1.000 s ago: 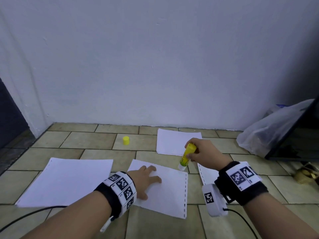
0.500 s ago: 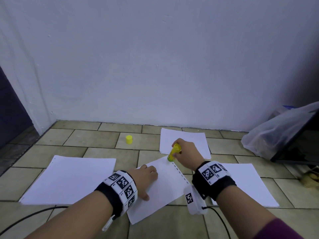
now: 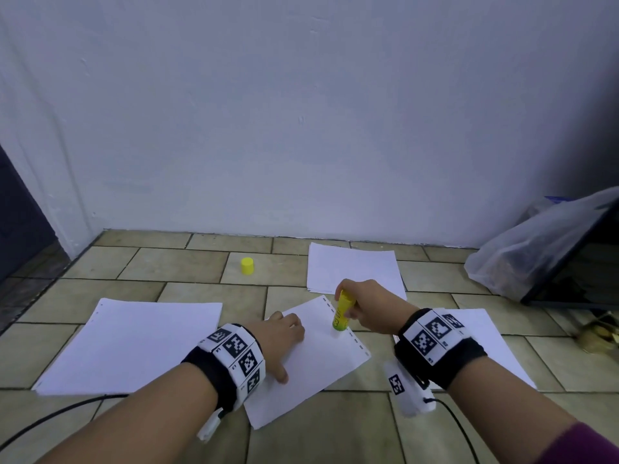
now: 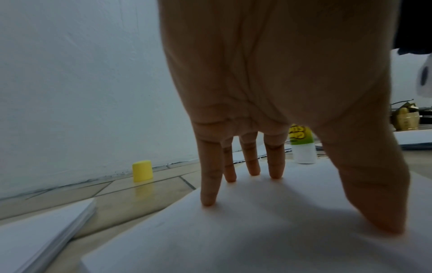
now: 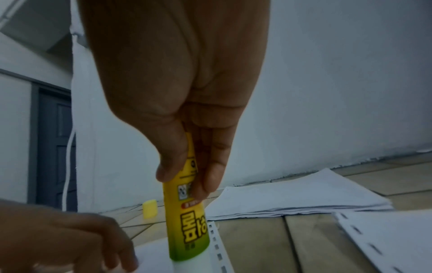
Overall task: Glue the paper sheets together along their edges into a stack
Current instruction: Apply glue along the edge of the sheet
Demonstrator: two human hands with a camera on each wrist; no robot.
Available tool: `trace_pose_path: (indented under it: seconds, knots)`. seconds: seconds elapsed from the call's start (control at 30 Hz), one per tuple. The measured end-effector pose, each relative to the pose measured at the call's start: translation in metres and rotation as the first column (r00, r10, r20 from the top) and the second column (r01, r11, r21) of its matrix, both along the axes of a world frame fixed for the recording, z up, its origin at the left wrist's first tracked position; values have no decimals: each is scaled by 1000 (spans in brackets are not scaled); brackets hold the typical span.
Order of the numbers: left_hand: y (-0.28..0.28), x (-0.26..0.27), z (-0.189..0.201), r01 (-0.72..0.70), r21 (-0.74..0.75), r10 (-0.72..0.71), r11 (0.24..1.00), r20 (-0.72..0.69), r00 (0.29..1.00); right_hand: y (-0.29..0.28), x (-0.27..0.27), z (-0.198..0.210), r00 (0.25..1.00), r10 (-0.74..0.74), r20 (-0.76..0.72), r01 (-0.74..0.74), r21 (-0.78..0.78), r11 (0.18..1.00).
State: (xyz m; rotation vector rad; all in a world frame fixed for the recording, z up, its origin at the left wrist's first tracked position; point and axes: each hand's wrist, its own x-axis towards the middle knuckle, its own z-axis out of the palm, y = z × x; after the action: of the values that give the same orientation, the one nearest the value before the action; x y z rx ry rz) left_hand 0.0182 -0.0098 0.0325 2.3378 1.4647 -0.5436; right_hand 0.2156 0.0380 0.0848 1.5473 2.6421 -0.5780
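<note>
We see a white paper sheet lying flat on the tiled floor in front of us. It is turned a bit, so its long side runs from near left to far right. The edge with the row of small holes is on its right side.

The left hand is spread out, and its straight fingertips and thumb press down on the sheet.

The right hand has its thumb and fingers curled around a yellow and green glue stick. The stick stands almost straight up, leaning a little. Its open white end points down and touches the sheet just beside the holes. Its top end is hidden in the hand.

The yellow cap stands on the floor by itself, well apart from the stick, near the white wall.

A pile of paper lies to the left of the sheet. Another pile lies farther back, by the wall. More paper with holes lies to the right, partly under the right wrist.

A plastic bag sits at the far right.
</note>
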Motion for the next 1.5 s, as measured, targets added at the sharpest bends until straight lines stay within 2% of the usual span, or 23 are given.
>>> trace_pose_path:
  seconds: [0.17,0.4,0.53,0.63,0.73,0.83,0.93,1.1,1.33,1.5]
  knots:
    - [0,-1,1,22,9,-22,1000,-40,999,-19,19,1,998,47,40,-46,-41,998]
    - [-3,1,7,70,66,-60,995,-137,989,-18,35,12,998,33,59,-28,-75,997]
    - [-10,1,12,38,62,-30,997,-127,991,-5,44,24,990,-89,-111,82,-61,995]
    - [-15,-2,6,29,101,-23,994,-57,998,-3,43,29,969,-134,-209,124,-59,991]
    - [-17,-4,2,-11,88,11,996,-3,1000,-2,35,27,955,-145,-258,136,-53,989]
    - [-16,-3,5,-55,95,57,994,-25,998,0,23,19,936,-164,-312,158,-44,986]
    - [-14,-1,7,-75,123,83,990,-61,995,4,8,9,928,-175,-329,175,-29,984]
    - [-11,-3,0,-158,83,157,984,11,987,10,-23,-10,929,-171,-329,182,4,983]
    - [-12,-4,-3,-152,103,153,983,-1,988,16,-71,-25,912,-130,-389,148,15,989]
    - [-13,-5,-1,-152,102,152,983,1,988,21,-80,-21,959,-51,-281,62,30,998]
